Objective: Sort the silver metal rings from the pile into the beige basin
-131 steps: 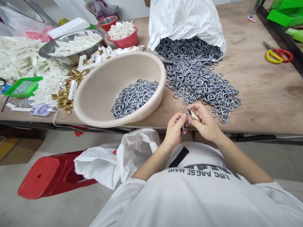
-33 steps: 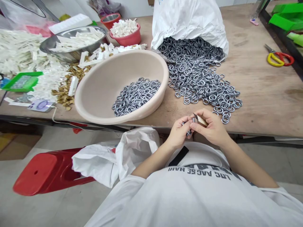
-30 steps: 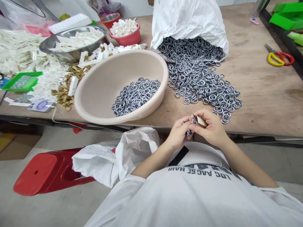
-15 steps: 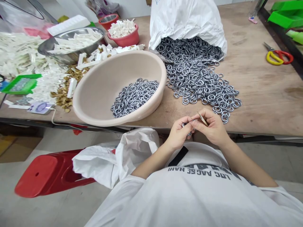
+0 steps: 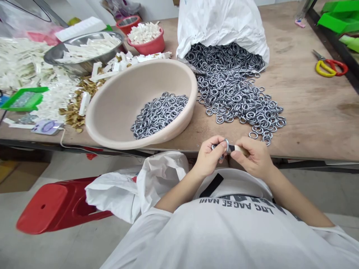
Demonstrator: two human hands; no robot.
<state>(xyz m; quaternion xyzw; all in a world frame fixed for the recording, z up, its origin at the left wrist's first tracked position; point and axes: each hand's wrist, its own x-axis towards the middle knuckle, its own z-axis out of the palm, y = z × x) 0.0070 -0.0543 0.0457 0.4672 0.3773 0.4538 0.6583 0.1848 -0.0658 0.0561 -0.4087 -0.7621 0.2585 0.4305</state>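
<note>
My left hand (image 5: 208, 158) is closed on several grey rings; one ring (image 5: 227, 145) stands up at its thumb and fingertips. In my right hand (image 5: 255, 155) is a slim tool (image 5: 239, 149) with a pale handle and a dark end that points at that ring. Fingers hide most of the tool, and I cannot tell its kind. Just beyond my hands, a heap of grey rings (image 5: 238, 93) spills from a white sack (image 5: 221, 26) onto the table. Left of it, a beige basin (image 5: 112, 97) holds more rings (image 5: 159, 114).
Scissors (image 5: 331, 68) with red and yellow handles lie at the right. At the left are a metal bowl (image 5: 56, 56) of white strips, a red bowl (image 5: 153, 46) of white pieces and a green tray (image 5: 39, 101). A red stool (image 5: 45, 205) stands below the table edge.
My hands have drawn slightly apart. A ring now shows upright at my left fingertips, and the tool in my right hand has turned towards it. Another ring lies at the heap's near edge.
</note>
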